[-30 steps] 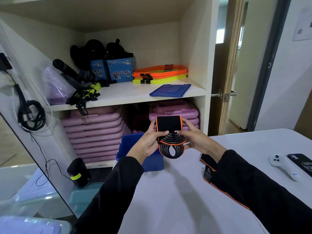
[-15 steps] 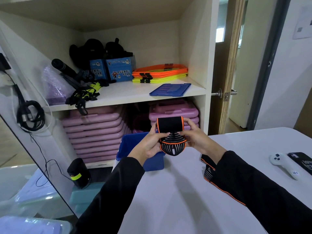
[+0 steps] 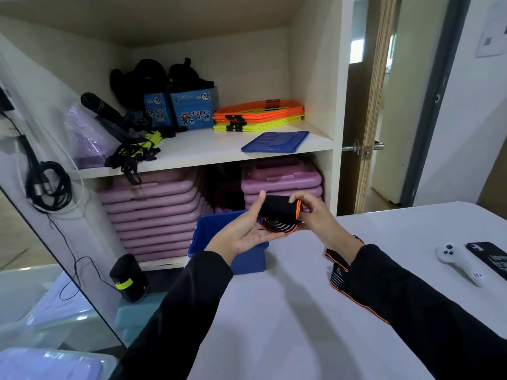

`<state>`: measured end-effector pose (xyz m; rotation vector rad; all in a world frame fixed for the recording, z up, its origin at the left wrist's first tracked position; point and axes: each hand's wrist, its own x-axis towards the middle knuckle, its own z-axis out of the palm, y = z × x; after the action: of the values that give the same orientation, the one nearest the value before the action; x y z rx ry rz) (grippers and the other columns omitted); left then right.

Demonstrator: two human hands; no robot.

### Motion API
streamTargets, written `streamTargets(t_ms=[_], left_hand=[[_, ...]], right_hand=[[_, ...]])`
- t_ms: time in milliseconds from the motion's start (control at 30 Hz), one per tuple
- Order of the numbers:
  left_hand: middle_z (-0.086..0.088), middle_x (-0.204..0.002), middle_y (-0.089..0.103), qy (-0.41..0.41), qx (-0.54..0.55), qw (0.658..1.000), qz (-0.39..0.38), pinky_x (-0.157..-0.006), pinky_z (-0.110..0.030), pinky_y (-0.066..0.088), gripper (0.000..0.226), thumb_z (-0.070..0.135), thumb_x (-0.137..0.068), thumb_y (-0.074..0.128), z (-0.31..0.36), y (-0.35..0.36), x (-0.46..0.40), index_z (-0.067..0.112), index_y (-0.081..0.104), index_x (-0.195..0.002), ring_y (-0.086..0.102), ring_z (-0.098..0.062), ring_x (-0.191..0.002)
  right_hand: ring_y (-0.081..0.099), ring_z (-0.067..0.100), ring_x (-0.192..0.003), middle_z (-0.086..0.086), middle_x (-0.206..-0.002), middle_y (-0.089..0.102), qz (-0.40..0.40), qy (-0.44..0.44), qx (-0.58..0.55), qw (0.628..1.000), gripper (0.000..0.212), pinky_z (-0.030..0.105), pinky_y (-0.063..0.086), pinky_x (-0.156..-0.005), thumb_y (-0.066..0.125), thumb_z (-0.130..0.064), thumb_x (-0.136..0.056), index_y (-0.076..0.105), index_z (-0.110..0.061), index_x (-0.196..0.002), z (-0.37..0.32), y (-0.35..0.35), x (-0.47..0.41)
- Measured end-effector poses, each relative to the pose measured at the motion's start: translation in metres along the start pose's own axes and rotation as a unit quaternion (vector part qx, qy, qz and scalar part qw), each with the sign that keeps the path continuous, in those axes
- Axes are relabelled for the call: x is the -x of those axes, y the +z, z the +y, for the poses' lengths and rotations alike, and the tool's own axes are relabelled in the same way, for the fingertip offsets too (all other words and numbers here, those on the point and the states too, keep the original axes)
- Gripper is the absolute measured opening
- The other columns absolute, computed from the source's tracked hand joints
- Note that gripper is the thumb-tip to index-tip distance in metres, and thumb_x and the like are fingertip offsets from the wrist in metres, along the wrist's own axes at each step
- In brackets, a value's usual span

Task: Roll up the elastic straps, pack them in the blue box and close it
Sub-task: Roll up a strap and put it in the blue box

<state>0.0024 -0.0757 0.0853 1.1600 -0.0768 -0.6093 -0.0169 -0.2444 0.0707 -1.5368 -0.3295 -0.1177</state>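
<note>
Head view: both hands, left hand (image 3: 248, 233) and right hand (image 3: 315, 212), clasp rolled strap (image 3: 279, 215) over blue box (image 3: 216, 237); second strap (image 3: 338, 275) half hidden under right sleeve; controller (image 3: 458, 263), phone (image 3: 491, 257) near right.

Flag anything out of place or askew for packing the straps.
The blue lid lies on the shelf, away from the blue box. A second strap lies unrolled on the table, partly under the right sleeve.

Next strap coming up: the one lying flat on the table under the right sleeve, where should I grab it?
Take the loose strap at its free near-left end, coming from the left with the left hand. The right sleeve hides its right side, and only the striped, orange-edged end is exposed. It lies flat, so pinch the edge with the fingers.
</note>
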Motion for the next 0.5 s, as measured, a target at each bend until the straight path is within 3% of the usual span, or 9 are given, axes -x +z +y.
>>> streamTargets(t_ms=[100, 267, 333, 400, 500], left_hand=[[-0.02, -0.113, 0.056, 0.025, 0.014, 0.999, 0.025, -0.092, -0.047, 0.05, 0.025, 0.027, -0.088, 0.059, -0.002, 0.0, 0.0, 0.008, 0.056, -0.104, 0.061, -0.034, -0.103], [-0.02, -0.126, 0.055, 0.077, 0.008, 0.997, 0.027, -0.081, -0.038, 0.057, 0.03, 0.01, -0.088, 0.057, -0.004, -0.005, -0.006, 0.005, 0.053, -0.118, 0.056, -0.031, -0.114], [-0.016, -0.115, 0.061, 0.096, 0.01, 0.995, 0.033, -0.079, -0.036, 0.058, 0.024, 0.007, -0.089, 0.056, -0.004, -0.004, -0.009, 0.005, 0.055, -0.113, 0.06, -0.027, -0.106], [-0.013, -0.108, 0.063, 0.117, 0.004, 0.992, 0.04, -0.08, -0.033, 0.057, 0.026, 0.005, -0.089, 0.055, -0.005, -0.003, -0.011, 0.004, 0.055, -0.115, 0.061, -0.024, -0.101], [-0.011, -0.108, 0.062, 0.137, -0.013, 0.989, 0.045, -0.09, -0.035, 0.052, 0.029, 0.002, -0.087, 0.055, -0.006, -0.005, -0.014, 0.006, 0.054, -0.116, 0.06, -0.022, -0.102]], right_hand=[[0.055, 0.016, -0.076, -0.003, -0.091, 0.055, -0.014, -0.02, 0.027, 0.999, 0.041, 0.018, 0.054, -0.055, 0.043, 0.021, -0.082, 0.057, -0.017, -0.076, -0.004, 0.003, -0.004], [0.058, 0.018, -0.075, 0.004, -0.086, 0.06, 0.01, 0.032, -0.022, 0.999, 0.044, 0.019, 0.055, -0.062, 0.034, 0.018, -0.081, 0.063, -0.014, -0.076, -0.003, 0.001, -0.008], [0.059, 0.007, -0.067, 0.002, -0.086, 0.06, 0.028, 0.063, -0.071, 0.995, 0.044, 0.02, 0.052, -0.064, 0.03, 0.009, -0.085, 0.065, -0.016, -0.095, -0.004, 0.001, -0.01], [0.056, 0.009, -0.071, 0.006, -0.093, 0.057, 0.041, 0.103, -0.136, 0.984, 0.035, 0.02, 0.048, -0.065, 0.032, -0.008, -0.095, 0.058, -0.014, -0.119, -0.004, 0.0, -0.012], [0.06, 0.022, -0.096, 0.01, -0.109, 0.062, -0.005, 0.148, -0.108, 0.983, 0.035, 0.031, 0.051, -0.084, 0.039, -0.036, -0.097, 0.057, -0.014, -0.118, -0.001, -0.006, -0.014]])
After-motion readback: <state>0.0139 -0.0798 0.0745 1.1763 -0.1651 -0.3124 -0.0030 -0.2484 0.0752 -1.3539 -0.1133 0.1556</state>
